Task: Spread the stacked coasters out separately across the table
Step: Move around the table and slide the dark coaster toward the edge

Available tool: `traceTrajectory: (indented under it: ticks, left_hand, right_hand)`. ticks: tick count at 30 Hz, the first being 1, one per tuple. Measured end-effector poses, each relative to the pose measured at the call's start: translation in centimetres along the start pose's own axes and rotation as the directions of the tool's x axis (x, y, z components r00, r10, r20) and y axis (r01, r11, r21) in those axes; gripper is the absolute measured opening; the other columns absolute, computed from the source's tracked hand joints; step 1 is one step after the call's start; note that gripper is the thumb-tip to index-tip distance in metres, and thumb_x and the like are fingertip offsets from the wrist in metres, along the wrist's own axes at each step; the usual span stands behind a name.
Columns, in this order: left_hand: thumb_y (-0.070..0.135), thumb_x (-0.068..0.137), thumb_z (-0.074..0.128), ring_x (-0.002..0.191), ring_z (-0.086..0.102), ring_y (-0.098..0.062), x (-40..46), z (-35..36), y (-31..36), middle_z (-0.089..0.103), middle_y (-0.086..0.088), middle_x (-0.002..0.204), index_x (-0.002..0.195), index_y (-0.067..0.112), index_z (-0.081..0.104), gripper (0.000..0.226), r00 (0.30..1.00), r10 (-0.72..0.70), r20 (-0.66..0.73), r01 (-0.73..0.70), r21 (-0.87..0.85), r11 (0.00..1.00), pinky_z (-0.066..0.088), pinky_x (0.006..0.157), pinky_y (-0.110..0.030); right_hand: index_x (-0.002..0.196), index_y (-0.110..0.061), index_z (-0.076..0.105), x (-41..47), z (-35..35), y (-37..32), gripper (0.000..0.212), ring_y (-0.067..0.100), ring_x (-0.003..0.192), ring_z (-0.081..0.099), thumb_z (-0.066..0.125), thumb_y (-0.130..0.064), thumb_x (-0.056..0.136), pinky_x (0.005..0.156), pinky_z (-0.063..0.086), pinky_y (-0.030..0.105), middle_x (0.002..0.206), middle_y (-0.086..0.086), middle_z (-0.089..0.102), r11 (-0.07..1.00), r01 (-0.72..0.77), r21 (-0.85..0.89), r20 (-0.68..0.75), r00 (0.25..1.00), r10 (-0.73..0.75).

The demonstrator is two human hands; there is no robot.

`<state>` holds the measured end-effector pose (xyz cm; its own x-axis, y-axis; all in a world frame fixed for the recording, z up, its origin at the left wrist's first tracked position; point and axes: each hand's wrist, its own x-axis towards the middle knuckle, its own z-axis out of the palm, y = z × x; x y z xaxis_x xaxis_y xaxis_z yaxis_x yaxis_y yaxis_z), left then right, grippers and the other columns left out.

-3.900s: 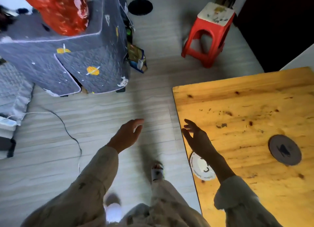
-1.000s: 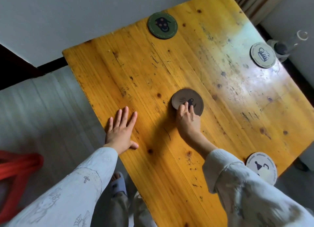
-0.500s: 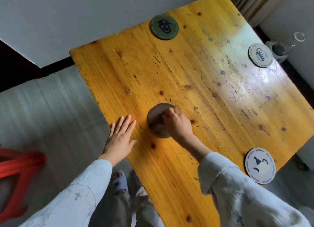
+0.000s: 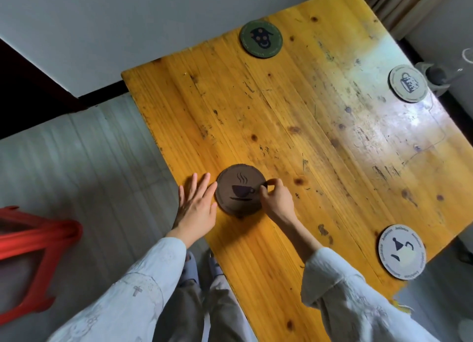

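Observation:
A brown round coaster (image 4: pixel 235 190) with a cup picture lies flat near the left edge of the yellow wooden table (image 4: pixel 294 126). My right hand (image 4: pixel 275 197) touches its right rim, fingers curled and pinched at the edge. My left hand (image 4: pixel 195 203) lies flat and spread on the table's left edge, fingertips beside the coaster's left rim. A green coaster (image 4: pixel 261 38) sits at the far edge. At the right edge lies a grey coaster (image 4: pixel 409 83). A white coaster (image 4: pixel 401 251) rests at the near right corner.
A red plastic stool (image 4: pixel 30 254) stands on the grey floor to the left. A clear glass item (image 4: pixel 445 72) sits just off the table's right edge. A white wall runs behind the table's far side.
My right hand has slid the brown coaster from the table's middle toward the left edge, and its fingers have shifted to the rim. My left hand has stayed flat by the edge.

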<state>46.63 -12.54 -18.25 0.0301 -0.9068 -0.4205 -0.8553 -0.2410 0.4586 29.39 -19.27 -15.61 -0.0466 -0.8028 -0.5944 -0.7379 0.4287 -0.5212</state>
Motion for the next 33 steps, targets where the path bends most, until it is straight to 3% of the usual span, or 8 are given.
traceTrajectory:
  ticks: [3, 7, 10, 15, 19, 21, 25, 33]
  left_hand:
    - [-0.001, 0.084, 0.036, 0.144, -0.015, -0.025, 1.4, -1.3, -1.2, -0.002, -0.001, 0.158, 0.142, 0.021, 0.023, 0.064, 1.000, -0.024, 0.005, 0.023, 0.007, 1.000, -0.006, 0.115, -0.053]
    - [-0.014, 0.075, 0.035, 0.142, -0.023, -0.024, 3.1, -3.2, -2.4, -0.011, -0.001, 0.158, 0.144, 0.023, 0.017, 0.081, 0.997, -0.064, 0.040, 0.066, -0.042, 0.997, -0.008, 0.115, -0.050]
    - [-0.012, 0.079, 0.035, 0.142, -0.021, -0.019, 2.7, -3.6, -3.1, -0.011, 0.000, 0.158, 0.145, 0.020, 0.011, 0.077, 0.993, -0.120, 0.009, 0.120, -0.147, 0.982, -0.003, 0.117, -0.048]
    - [0.020, 0.089, 0.052, 0.143, -0.018, -0.016, -0.2, -2.4, -4.7, -0.012, 0.000, 0.157, 0.145, 0.017, 0.008, 0.071, 0.991, -0.135, 0.000, 0.132, -0.190, 0.973, 0.003, 0.118, -0.045]
    - [0.039, 0.080, 0.063, 0.143, -0.018, -0.016, -1.2, -1.6, -4.8, -0.015, 0.001, 0.157, 0.146, 0.020, 0.008, 0.088, 0.994, -0.113, 0.003, 0.111, -0.201, 0.973, 0.004, 0.118, -0.042]
    - [0.041, 0.078, 0.065, 0.143, -0.018, -0.017, -1.0, -1.5, -4.6, -0.014, 0.000, 0.157, 0.145, 0.021, 0.009, 0.090, 0.993, -0.112, -0.025, 0.105, -0.184, 0.977, 0.004, 0.118, -0.043]
    - [0.038, 0.080, 0.063, 0.143, -0.017, -0.021, -0.3, -1.9, -4.5, -0.014, -0.004, 0.157, 0.145, 0.019, 0.010, 0.086, 0.995, -0.095, -0.040, 0.089, -0.128, 0.988, 0.004, 0.118, -0.046]
    - [0.033, 0.086, 0.056, 0.143, -0.018, -0.022, 0.2, -2.9, -5.6, -0.015, -0.003, 0.157, 0.145, 0.024, 0.013, 0.073, 0.997, -0.077, -0.025, 0.074, -0.092, 0.993, 0.003, 0.117, -0.048]
  right_hand:
    - [0.115, -0.003, 0.050, -1.5, 1.4, -0.2, 0.031, 0.033, 0.092, 0.065, 0.045, -0.026, 0.095, 0.083, 0.056, 0.044, 0.101, 0.019, 0.067, 0.966, -0.180, 0.184, 0.061, 0.983, 0.172]
    - [0.098, -0.006, 0.054, -2.8, 2.8, -1.4, 0.022, 0.026, 0.080, 0.066, 0.046, -0.026, 0.096, 0.083, 0.058, 0.042, 0.076, 0.008, 0.063, 0.798, -0.416, 0.435, 0.335, 0.898, 0.286]
    - [0.105, -0.002, 0.056, -2.7, 2.9, -2.1, 0.028, 0.023, 0.077, 0.064, 0.046, -0.027, 0.096, 0.082, 0.059, 0.041, 0.082, 0.010, 0.064, 0.834, -0.377, 0.402, 0.325, 0.911, 0.255]
    - [0.126, -0.007, 0.047, -2.1, 2.2, -2.7, 0.035, 0.024, 0.076, 0.062, 0.042, -0.025, 0.096, 0.080, 0.058, 0.044, 0.105, 0.017, 0.065, 0.915, -0.220, 0.337, 0.159, 0.972, 0.175]
    - [0.134, -0.014, 0.042, -2.1, 2.6, -3.3, 0.038, 0.021, 0.077, 0.060, 0.042, -0.022, 0.097, 0.074, 0.057, 0.039, 0.092, 0.004, 0.057, 0.919, -0.185, 0.347, 0.218, 0.969, 0.113]
    - [0.135, -0.016, 0.042, -2.2, 3.0, -3.6, 0.039, 0.024, 0.080, 0.062, 0.043, -0.023, 0.096, 0.073, 0.058, 0.041, 0.097, 0.007, 0.059, 0.909, -0.199, 0.367, 0.224, 0.967, 0.121]
    - [0.134, -0.019, 0.042, -2.2, 3.4, -4.1, 0.038, 0.036, 0.103, 0.064, 0.042, -0.024, 0.097, 0.089, 0.054, 0.052, 0.100, 0.006, 0.060, 0.895, -0.228, 0.383, 0.230, 0.962, 0.147]
    - [0.134, -0.018, 0.044, -1.5, 3.0, -4.4, 0.038, 0.032, 0.100, 0.066, 0.039, -0.023, 0.097, 0.089, 0.056, 0.048, 0.101, 0.009, 0.061, 0.900, -0.242, 0.362, 0.255, 0.955, 0.154]
